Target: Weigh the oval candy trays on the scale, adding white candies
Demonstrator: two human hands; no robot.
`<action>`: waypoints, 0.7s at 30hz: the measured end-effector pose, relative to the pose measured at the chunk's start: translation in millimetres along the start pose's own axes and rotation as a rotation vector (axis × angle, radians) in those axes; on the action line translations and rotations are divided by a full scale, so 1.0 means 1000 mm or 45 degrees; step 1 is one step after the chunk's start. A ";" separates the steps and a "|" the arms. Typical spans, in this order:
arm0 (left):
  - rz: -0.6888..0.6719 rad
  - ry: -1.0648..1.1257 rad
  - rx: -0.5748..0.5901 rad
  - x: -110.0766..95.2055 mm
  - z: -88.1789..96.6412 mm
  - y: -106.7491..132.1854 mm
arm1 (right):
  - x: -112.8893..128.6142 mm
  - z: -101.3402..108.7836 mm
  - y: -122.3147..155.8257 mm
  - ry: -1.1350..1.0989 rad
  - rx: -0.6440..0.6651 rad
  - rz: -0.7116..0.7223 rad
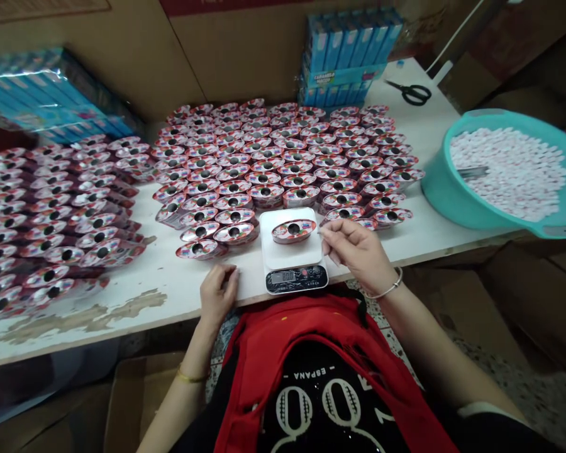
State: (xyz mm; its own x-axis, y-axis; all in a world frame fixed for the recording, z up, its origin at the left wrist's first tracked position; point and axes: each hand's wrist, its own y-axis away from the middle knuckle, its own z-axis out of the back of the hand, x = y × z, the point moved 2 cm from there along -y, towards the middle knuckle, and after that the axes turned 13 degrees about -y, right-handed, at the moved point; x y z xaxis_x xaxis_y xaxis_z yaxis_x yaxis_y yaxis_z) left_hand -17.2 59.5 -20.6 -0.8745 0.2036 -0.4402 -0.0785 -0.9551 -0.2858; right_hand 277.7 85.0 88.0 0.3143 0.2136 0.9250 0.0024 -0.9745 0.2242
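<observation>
A white digital scale (290, 251) stands at the table's front edge, its display lit with digits that look like 80.0. On its plate sits one oval-topped pack (294, 230), printed red and white, with a dark round hole in the middle. My right hand (356, 250) is just right of this pack, thumb and fingertips pinched together; whatever may be between them is too small to make out. My left hand (219, 290) rests at the table edge left of the scale, fingers curled in and holding nothing visible. Many similar packs (264, 163) stand in rows behind the scale.
More packs (56, 220) crowd the left of the table (136, 302). Blue wrapped boxes (56, 88) and a stack of blue boxes (346, 56) stand at the back, near black scissors (412, 94). At right, a turquoise basin (446, 195) holds small white pieces (514, 167) and a metal utensil.
</observation>
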 end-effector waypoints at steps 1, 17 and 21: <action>-0.004 0.002 -0.004 0.000 0.000 0.000 | 0.005 -0.005 -0.004 0.051 0.036 0.042; 0.002 -0.012 0.018 0.006 0.001 0.001 | 0.044 0.009 -0.052 0.863 -0.003 0.568; -0.032 -0.056 0.029 0.011 0.003 0.002 | 0.104 0.130 -0.070 1.244 -0.709 0.593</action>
State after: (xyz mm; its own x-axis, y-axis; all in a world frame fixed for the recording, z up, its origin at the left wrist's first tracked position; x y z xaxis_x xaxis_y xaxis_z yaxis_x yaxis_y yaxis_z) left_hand -28.1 59.4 -23.4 -0.8921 0.2186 -0.3954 -0.1112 -0.9545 -0.2767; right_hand 433.8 166.8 128.1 -0.6716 0.0467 0.7395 -0.4033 -0.8602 -0.3120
